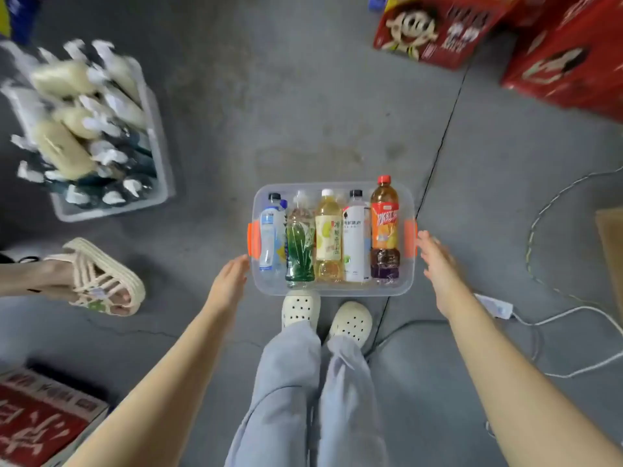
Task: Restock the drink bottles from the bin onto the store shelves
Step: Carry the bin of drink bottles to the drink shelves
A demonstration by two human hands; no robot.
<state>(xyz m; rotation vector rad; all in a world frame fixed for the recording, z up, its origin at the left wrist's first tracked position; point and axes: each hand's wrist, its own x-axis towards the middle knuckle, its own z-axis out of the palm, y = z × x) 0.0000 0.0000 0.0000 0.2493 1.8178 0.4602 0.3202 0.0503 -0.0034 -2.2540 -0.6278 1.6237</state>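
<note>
Head cam looked straight down. Clear bin (332,290) sat on the concrete floor (269,96), just ahead of the wearer's white clogs (300,310). Its near wall was right at the toe of the left clog. There was one orange latch on each short side: left latch (253,239), right latch (409,239).

The drink bottles lay flat in the bin, side by side, caps pointing away from the wearer. From the left:
- blue-label water bottle (269,237)
- green bottle (300,251)
- yellow tea bottle (328,237)
- white bottle (355,244) with a black cap
- red-capped tea bottle (384,227)

I also saw a second blue cap tucked beside the water bottle's neck. I couldn't tell what it belonged to.

Left hand (232,281) had its fingers straight and together, tips at the bin's near-left corner just below the left latch. Contact or a small gap, I couldn't tell. Right hand (438,264) had its fingers straight and slightly apart, motion-blurred, just beside the right latch. Neither hand was wrapped around anything.

Around the bin:
- A second clear tub (158,183) sat well off to the left, packed with pale bottles, too blurred to read.
- Another person's foot in a woven sandal (104,281) was near it.
- Red cartons (438,28) stood at the top right, and another red carton (40,423) at the bottom left.
- A white power strip (495,306) and its cable lay on the floor just right of the right forearm.
- A black cable (438,143) ran along the floor past the bin's right side.
</note>
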